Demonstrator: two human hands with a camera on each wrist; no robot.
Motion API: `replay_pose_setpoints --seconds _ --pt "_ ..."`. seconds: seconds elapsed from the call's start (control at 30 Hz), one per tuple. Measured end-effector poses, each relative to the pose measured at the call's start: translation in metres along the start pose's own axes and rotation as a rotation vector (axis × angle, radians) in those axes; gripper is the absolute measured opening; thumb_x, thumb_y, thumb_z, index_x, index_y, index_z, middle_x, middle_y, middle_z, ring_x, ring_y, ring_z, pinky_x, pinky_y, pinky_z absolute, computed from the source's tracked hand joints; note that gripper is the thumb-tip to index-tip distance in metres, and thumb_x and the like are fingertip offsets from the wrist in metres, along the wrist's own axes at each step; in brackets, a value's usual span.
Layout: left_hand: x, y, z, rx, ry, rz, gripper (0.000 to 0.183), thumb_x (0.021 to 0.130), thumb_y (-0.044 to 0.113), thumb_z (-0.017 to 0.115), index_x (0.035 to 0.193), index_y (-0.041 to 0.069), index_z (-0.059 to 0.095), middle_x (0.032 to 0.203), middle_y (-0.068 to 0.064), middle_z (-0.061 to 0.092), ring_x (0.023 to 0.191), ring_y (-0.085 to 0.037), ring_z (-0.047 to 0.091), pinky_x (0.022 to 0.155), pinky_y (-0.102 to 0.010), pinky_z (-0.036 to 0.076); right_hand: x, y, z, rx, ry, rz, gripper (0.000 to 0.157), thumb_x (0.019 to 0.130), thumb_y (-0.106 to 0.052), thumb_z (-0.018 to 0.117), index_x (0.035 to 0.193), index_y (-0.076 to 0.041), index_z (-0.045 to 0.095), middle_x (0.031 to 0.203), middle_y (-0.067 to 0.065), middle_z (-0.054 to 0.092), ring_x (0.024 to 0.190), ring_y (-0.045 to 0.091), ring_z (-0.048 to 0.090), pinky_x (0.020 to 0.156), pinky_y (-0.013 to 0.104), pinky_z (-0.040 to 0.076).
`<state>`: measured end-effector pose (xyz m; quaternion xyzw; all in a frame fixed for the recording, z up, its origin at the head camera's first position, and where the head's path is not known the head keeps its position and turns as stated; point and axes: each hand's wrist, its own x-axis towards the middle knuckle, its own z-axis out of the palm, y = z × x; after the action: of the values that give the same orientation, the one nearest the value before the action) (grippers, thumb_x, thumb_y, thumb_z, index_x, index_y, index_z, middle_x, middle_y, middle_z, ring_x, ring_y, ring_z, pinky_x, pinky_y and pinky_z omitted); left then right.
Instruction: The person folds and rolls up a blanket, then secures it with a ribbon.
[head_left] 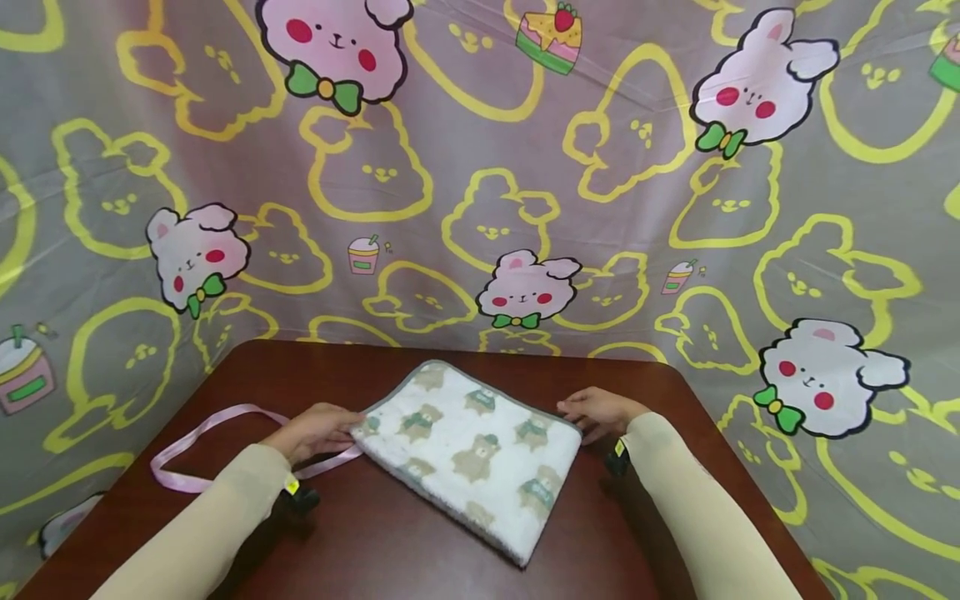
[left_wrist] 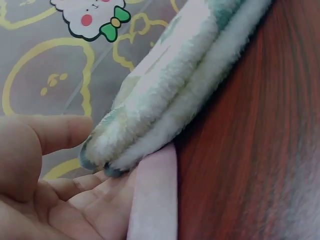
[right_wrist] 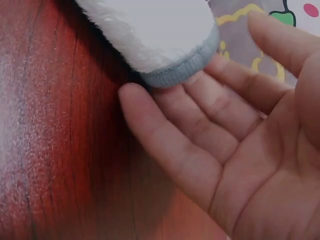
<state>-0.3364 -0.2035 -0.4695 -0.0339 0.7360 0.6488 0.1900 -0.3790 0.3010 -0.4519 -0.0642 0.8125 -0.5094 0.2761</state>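
A folded plush fleece blanket [head_left: 495, 458] with a bear print and grey edging lies at a slant on the table. At its left corner is my left hand [head_left: 318, 429]. In the left wrist view the fingers [left_wrist: 90, 192] lie under the stacked corner, and the straight thumb [left_wrist: 65, 132] points at its edge. A pink ribbon [left_wrist: 155, 195] runs out from beneath that corner. My right hand [head_left: 600, 412] is at the blanket's right corner. Its outstretched fingers [right_wrist: 170, 140] reach under the grey-bound edge [right_wrist: 182, 72], with the thumb [right_wrist: 280, 40] held apart.
Reddish-brown wood makes up the table [head_left: 585, 542]. The ribbon's loop [head_left: 176, 479] spreads over its left side, behind my left forearm. A grey curtain [head_left: 450, 150] with rabbit drawings hangs around the back and sides. Each wrist carries a small black camera [head_left: 300, 500].
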Motion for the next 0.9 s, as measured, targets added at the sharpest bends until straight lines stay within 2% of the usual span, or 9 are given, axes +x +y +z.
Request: replay_pose_setpoints --seconds 0.23,0.37,0.5,0.6,0.67,0.77,0.9 --pt "0.001 -0.006 -0.002 -0.124 -0.058 -0.036 0.026 0.088 0.023 0.056 0.1 0.0 0.06 0.085 -0.008 0.064 0.077 -0.021 0.062 0.071 -0.033 0.049 -0.005 0.005 -0.002 -0.001 0.026 0.108 0.047 0.084 -0.039 0.058 0.105 0.004 0.058 0.096 0.018 0.057 0.081 0.03 0.061 0.065 0.046 0.049" --pt "0.003 -0.008 -0.005 -0.158 -0.072 -0.069 0.029 0.088 0.026 0.054 0.103 0.001 0.057 0.088 -0.009 0.063 0.079 -0.021 0.061 0.074 -0.033 0.048 -0.007 0.004 -0.005 0.013 0.027 0.099 0.047 0.085 -0.039 0.057 0.103 0.004 0.059 0.092 0.015 0.059 0.078 0.026 0.061 0.066 0.043 0.05" --pt "0.0 -0.01 -0.011 -0.174 -0.064 -0.094 0.035 0.087 0.028 0.057 0.106 -0.001 0.054 0.091 -0.011 0.063 0.084 -0.024 0.06 0.077 -0.035 0.047 -0.004 0.003 -0.004 0.023 0.0 0.076 0.041 0.087 -0.038 0.055 0.095 0.002 0.061 0.078 0.01 0.059 0.071 0.022 0.059 0.066 0.04 0.05" --pt "-0.001 -0.009 -0.012 -0.173 -0.061 -0.074 0.031 0.085 0.025 0.06 0.104 0.0 0.059 0.093 -0.012 0.064 0.085 -0.026 0.061 0.076 -0.037 0.048 -0.003 0.005 -0.002 0.022 -0.001 0.087 0.04 0.084 -0.04 0.058 0.087 0.0 0.061 0.072 0.01 0.058 0.069 0.023 0.059 0.065 0.042 0.05" --pt "-0.001 -0.007 -0.011 -0.153 -0.065 -0.043 0.027 0.084 0.021 0.062 0.101 0.001 0.062 0.093 -0.012 0.064 0.085 -0.025 0.062 0.076 -0.038 0.048 -0.003 0.007 -0.001 0.031 -0.003 0.089 0.04 0.08 -0.04 0.063 0.087 0.0 0.062 0.074 0.012 0.059 0.07 0.026 0.06 0.065 0.044 0.05" --pt "0.0 -0.003 -0.009 -0.12 -0.042 -0.01 0.022 0.081 0.017 0.065 0.097 0.001 0.064 0.089 -0.009 0.065 0.081 -0.023 0.063 0.074 -0.037 0.049 -0.002 0.01 0.002 0.046 -0.01 0.067 0.04 0.076 -0.035 0.069 0.092 0.001 0.062 0.082 0.014 0.062 0.073 0.027 0.061 0.067 0.045 0.049" --pt "0.001 0.003 -0.008 -0.097 -0.023 0.009 0.028 0.08 0.015 0.066 0.102 -0.002 0.062 0.087 -0.006 0.066 0.08 -0.022 0.063 0.074 -0.039 0.048 0.0 0.012 0.008 0.051 0.009 0.004 0.042 0.074 -0.027 0.072 0.104 0.001 0.061 0.09 0.015 0.062 0.075 0.025 0.061 0.066 0.043 0.05"
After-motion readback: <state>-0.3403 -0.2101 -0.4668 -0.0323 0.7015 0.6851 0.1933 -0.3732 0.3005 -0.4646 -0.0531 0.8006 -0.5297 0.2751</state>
